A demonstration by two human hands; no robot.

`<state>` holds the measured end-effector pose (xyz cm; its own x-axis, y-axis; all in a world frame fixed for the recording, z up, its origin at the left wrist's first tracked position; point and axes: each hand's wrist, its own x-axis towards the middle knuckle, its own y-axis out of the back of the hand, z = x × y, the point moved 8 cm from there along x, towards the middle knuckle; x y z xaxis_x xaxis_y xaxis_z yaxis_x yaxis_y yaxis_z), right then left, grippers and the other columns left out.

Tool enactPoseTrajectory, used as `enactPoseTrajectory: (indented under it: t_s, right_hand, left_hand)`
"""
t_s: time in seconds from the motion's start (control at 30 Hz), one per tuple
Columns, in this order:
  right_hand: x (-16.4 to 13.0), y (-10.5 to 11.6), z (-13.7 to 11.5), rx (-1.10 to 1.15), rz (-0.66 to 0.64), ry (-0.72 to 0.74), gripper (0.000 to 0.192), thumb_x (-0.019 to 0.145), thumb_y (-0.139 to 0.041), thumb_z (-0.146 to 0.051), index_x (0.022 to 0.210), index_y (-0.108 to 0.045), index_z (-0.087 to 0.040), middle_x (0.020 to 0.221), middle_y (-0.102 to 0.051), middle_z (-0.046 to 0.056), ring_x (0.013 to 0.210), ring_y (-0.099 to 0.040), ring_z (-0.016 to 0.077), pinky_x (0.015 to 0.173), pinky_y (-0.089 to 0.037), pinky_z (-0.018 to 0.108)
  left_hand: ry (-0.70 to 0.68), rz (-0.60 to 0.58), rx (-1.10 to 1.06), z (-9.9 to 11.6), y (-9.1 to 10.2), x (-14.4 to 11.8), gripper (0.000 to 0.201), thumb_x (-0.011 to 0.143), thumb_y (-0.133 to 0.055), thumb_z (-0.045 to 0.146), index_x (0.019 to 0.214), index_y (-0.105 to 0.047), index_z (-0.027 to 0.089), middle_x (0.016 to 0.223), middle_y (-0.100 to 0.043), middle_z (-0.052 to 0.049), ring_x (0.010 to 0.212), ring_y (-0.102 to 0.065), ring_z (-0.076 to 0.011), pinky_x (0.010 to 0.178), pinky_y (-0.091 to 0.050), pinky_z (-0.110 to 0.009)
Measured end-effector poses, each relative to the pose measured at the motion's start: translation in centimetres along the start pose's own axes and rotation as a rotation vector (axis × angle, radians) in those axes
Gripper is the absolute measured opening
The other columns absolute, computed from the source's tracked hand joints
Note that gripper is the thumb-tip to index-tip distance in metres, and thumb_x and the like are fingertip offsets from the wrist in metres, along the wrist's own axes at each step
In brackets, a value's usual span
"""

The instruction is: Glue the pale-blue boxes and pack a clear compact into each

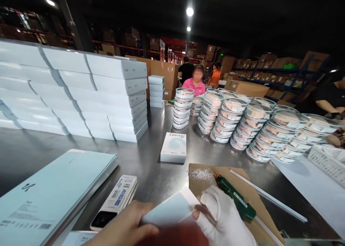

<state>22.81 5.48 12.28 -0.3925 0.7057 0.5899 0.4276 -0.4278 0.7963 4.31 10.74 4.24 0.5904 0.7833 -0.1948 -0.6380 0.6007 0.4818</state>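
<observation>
I see both hands at the bottom centre of the frame, close together on one pale-blue box (pixel 172 207). The left hand (pixel 128 222), bare, is clamped on the box's left end, thumb on the near side. The right hand (pixel 226 215) wears a white glove with fingertips showing; these touch the box's right end, but blur stops me telling whether they pinch it. The box is tilted, its lower part smeared into a reddish-brown blur.

Just beside the right hand, a green glue gun (pixel 238 200) lies on a sheet of cardboard (pixel 264 210) at the lower right, its orange tip near some white scraps (pixel 202 174). A long white glue stick (pixel 269 196) lies to the right of the gun.

Left of the hands I have a white device (pixel 115 199) with printed labels, and at the lower left a pile of flat pale-blue packaging (pixel 60 190). At mid-frame a small printed box (pixel 174 147) lies flat on the metal table (pixel 149 177).

A wall of pale boxes (pixel 107 91) fills the upper left. Stacks of round clear cases (pixel 231 116) stand right of centre, and behind them I see a person in a pink shirt (pixel 194 86).
</observation>
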Motion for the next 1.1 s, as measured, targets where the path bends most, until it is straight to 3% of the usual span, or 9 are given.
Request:
enactPoseTrajectory:
  t_s: [0.23,0.4,0.5,0.6,0.7,0.77,0.83,0.97,1.1]
  right_hand:
    - [-2.5,1.8,0.5,-0.274,0.176,0.022,0.045,0.088,-0.067,-0.032,0.129,-0.056,-0.019,0.105,-0.066,0.015,0.091,-0.066,0.0306,0.078,-0.058,0.045]
    - [-2.6,-2.9,1.9,0.698,-0.385,-0.491,0.029,0.088,-0.07,-0.044,0.112,-0.074,-0.028,0.1,-0.076,0.004,0.092,-0.073,0.0246,0.081,-0.059,0.032]
    - [-2.9,-4.6,0.5,1.313,-0.561,-0.733,0.037,0.082,-0.073,-0.058,0.099,-0.08,-0.025,0.088,-0.075,0.001,0.083,-0.073,0.0215,0.082,-0.057,0.031]
    - [-2.4,-4.0,1.3,1.446,-0.423,-0.819,0.034,0.086,-0.07,-0.056,0.086,-0.08,-0.024,0.077,-0.073,0.001,0.073,-0.068,0.0185,0.08,-0.055,0.032]
    - [-1.9,-3.0,2.1,1.267,-0.363,-0.773,0.034,0.089,-0.067,-0.054,0.088,-0.079,-0.022,0.082,-0.073,0.004,0.077,-0.065,0.0198,0.078,-0.054,0.032]
    - [-1.4,-2.4,2.1,1.045,-0.396,-0.646,0.037,0.092,-0.062,-0.054,0.087,-0.077,-0.021,0.08,-0.071,0.004,0.075,-0.065,0.0199,0.073,-0.053,0.03]
    - [-0.9,-0.6,3.5,0.74,-0.189,-0.578,0.03,0.092,-0.063,-0.051,0.096,-0.075,-0.024,0.087,-0.073,0.004,0.081,-0.069,0.0217,0.076,-0.054,0.031]
    - [-1.6,2.8,5.8,0.428,0.446,-0.534,0.061,0.093,-0.064,-0.047,0.149,-0.044,-0.032,0.156,-0.048,0.011,0.142,-0.048,0.031,0.118,-0.037,0.047]
    - [-0.1,-1.9,5.9,0.639,0.314,-0.5,0.088,0.093,-0.058,-0.062,0.162,-0.013,-0.032,0.167,-0.03,0.013,0.148,-0.041,0.0324,0.116,-0.042,0.049]
  left_hand:
    - [0.002,0.033,0.051,1.9,1.6,0.9,0.015,0.079,-0.055,0.03,0.067,-0.051,0.022,0.068,-0.058,0.003,0.069,-0.056,-0.0202,0.063,-0.035,-0.025]
    - [-0.008,-0.052,0.069,2.7,1.1,0.9,0.019,0.078,-0.059,0.027,0.062,-0.05,0.022,0.06,-0.053,0.006,0.062,-0.055,-0.0173,0.056,-0.033,-0.023]
    - [-0.039,0.095,0.149,1.9,1.8,0.8,0.012,0.083,-0.06,0.027,0.09,-0.068,0.022,0.078,-0.068,0.002,0.075,-0.067,-0.0212,0.066,-0.046,-0.023]
    - [-0.18,0.309,0.346,1.7,1.5,0.0,0.07,0.079,-0.074,0.037,0.144,-0.053,0.028,0.142,-0.062,-0.012,0.129,-0.058,-0.0374,0.108,-0.045,-0.045]
    - [-0.219,0.192,0.444,1.3,-0.8,-0.5,0.114,0.057,-0.091,0.038,0.157,-0.039,0.023,0.164,-0.038,-0.021,0.147,-0.036,-0.049,0.118,-0.032,-0.06]
    - [-0.13,0.003,0.313,0.8,-1.6,-0.3,0.1,0.062,-0.087,0.032,0.153,-0.047,0.024,0.155,-0.054,-0.016,0.137,-0.052,-0.0449,0.111,-0.045,-0.053]
    - [-0.053,-0.096,0.078,0.5,-1.0,0.1,0.069,0.073,-0.078,0.033,0.139,-0.062,0.028,0.129,-0.075,-0.006,0.114,-0.069,-0.0365,0.096,-0.057,-0.04]
    - [-0.078,0.249,-0.271,-0.7,3.8,2.3,0.053,0.084,-0.063,0.053,0.124,-0.067,0.018,0.109,-0.078,-0.007,0.104,-0.07,-0.0325,0.092,-0.057,-0.038]
    - [-0.202,0.389,-0.312,-2.0,4.1,4.5,0.086,0.078,-0.07,0.065,0.145,-0.046,0.017,0.135,-0.063,-0.017,0.123,-0.06,-0.0353,0.106,-0.049,-0.046]
